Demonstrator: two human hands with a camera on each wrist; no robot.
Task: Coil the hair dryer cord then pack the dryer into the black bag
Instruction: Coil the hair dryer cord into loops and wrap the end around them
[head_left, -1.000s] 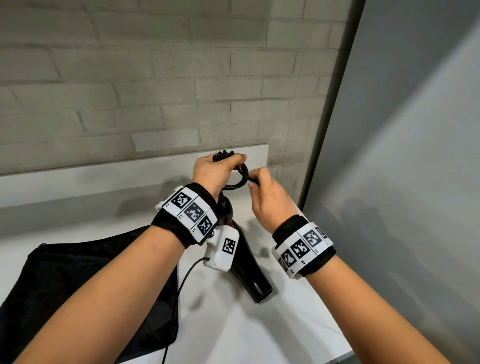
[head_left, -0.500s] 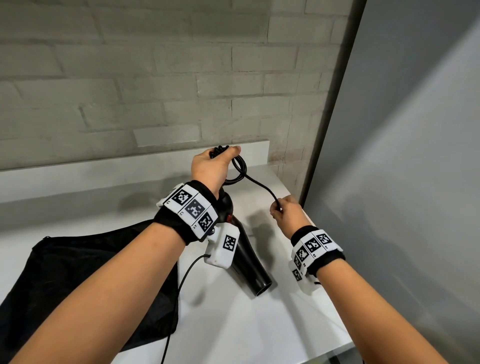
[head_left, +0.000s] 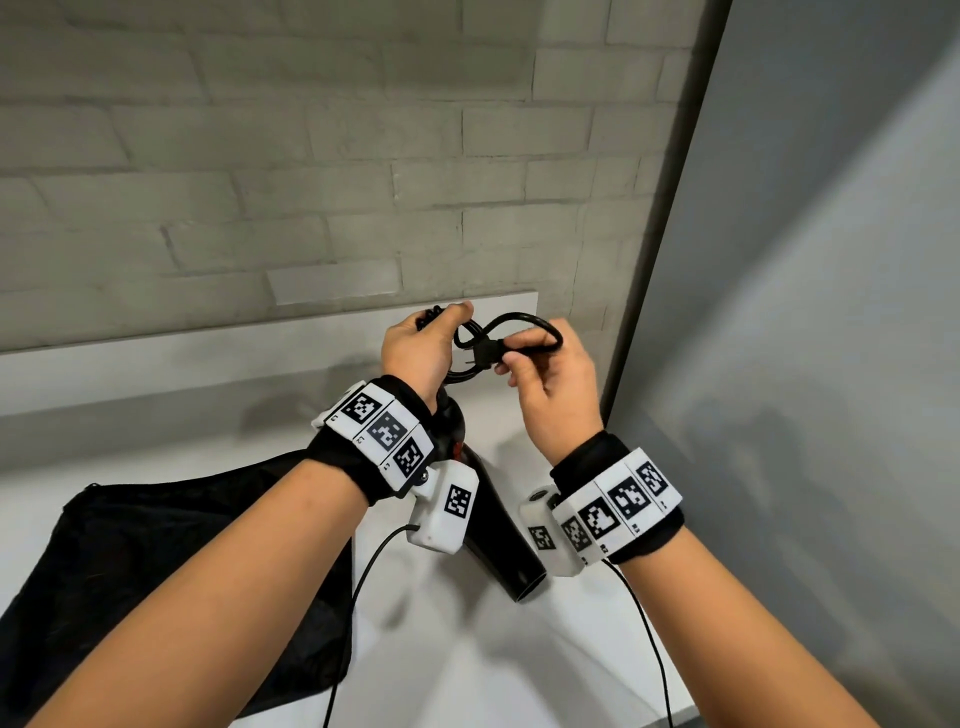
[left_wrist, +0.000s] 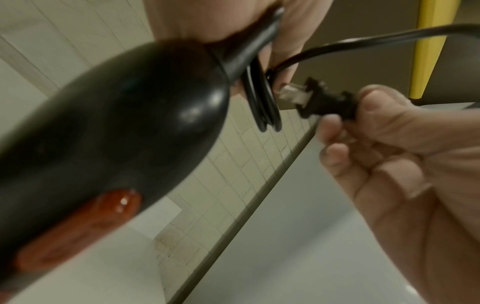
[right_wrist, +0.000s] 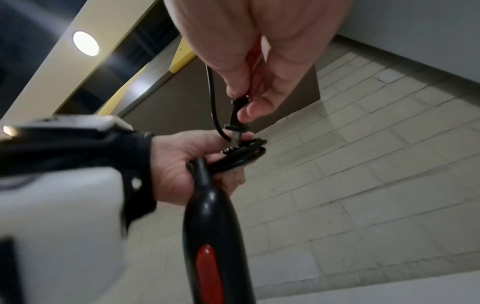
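Observation:
A black hair dryer with a red switch hangs nozzle-down above the white counter. My left hand grips the coiled cord together with the top of the dryer's handle. My right hand pinches the plug at the cord's end and holds it against the coil, prongs pointing into it. A last loop of cord arches between the two hands. The black bag lies flat on the counter at the lower left, under my left forearm.
A grey brick wall rises behind the white counter. A grey panel closes off the right side. Thin black wrist-camera cables hang from both wrists.
My right hand, which had drawn the cord out to the lower right, has come back up to the left hand with the plug, forming another loop. The left hand and dryer stayed put.

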